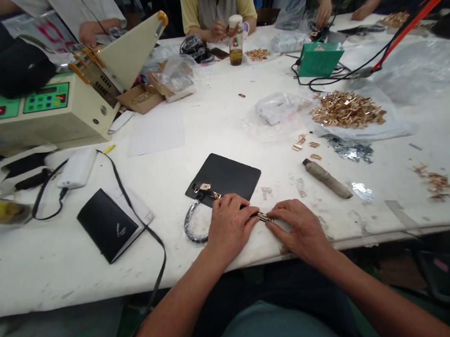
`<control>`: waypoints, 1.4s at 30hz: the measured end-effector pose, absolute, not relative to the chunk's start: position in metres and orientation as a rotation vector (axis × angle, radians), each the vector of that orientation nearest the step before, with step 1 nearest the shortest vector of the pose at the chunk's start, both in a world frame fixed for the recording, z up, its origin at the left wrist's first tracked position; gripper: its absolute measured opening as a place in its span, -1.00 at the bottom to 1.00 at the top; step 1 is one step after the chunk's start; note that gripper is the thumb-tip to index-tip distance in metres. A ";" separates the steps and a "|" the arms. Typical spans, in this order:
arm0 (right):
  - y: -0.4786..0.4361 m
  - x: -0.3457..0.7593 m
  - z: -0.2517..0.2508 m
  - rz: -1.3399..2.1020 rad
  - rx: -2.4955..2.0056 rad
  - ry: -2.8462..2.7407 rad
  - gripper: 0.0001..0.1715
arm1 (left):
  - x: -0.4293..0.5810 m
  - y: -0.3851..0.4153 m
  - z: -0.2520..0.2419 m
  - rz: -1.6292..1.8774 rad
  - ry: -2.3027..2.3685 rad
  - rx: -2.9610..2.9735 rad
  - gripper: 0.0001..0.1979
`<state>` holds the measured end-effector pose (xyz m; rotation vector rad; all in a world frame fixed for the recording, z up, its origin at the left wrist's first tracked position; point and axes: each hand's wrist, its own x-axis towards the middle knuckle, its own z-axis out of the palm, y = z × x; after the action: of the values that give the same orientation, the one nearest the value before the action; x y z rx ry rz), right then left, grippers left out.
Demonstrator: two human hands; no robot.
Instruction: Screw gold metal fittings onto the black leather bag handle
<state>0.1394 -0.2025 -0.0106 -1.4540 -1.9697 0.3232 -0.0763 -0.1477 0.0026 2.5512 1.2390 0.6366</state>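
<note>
A black flat panel [231,176] lies on the table in front of me. A dark curved handle wrapped in clear plastic [190,222] is joined to it by gold hardware [207,188] and curves round under my left hand [231,222]. That hand's fingers are closed over the handle's other end, near the panel's lower edge. From beneath its fingertips a small gold buckle [264,217] sticks out. My right hand [300,227] pinches the buckle's right end between thumb and fingers. The part of the handle under my left palm is hidden.
A black notebook [108,225] and a cable [156,237] lie at left, near a beige machine [63,115]. At right are a grey wrapped tool [326,178], loose gold buckles [302,142] and a gold hardware heap [348,109]. Several people sit opposite.
</note>
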 end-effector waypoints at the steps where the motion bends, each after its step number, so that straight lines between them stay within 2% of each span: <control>1: -0.202 0.139 -0.010 0.326 -1.454 -1.964 -0.91 | -0.076 -0.148 0.003 0.635 1.241 2.545 -0.85; 8: -0.200 0.141 -0.011 0.327 -1.406 -1.948 -0.96 | -0.077 -0.147 0.006 0.591 1.257 2.526 -0.84; 13: -0.200 0.143 -0.005 0.363 -1.363 -1.897 -0.90 | -0.076 -0.147 0.007 0.603 1.259 2.515 -0.85; 19: -0.199 0.143 -0.004 0.198 -1.335 -1.992 -0.92 | -0.077 -0.147 0.005 0.600 1.257 2.513 -0.85; 30: -0.200 0.139 -0.009 0.283 -1.332 -2.037 -0.93 | -0.075 -0.147 0.006 0.633 1.257 2.508 -0.85; 38: -0.200 0.139 -0.013 0.267 -1.366 -2.050 -0.79 | -0.076 -0.147 0.004 0.623 1.257 2.517 -0.84; 42: -0.199 0.137 -0.012 0.266 -1.381 -2.047 -0.81 | -0.076 -0.147 0.005 0.626 1.259 2.519 -0.85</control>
<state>0.1375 -0.1986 -0.0120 -1.3809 -2.0474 0.2660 -0.0765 -0.1469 0.0045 2.5188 1.2588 0.6259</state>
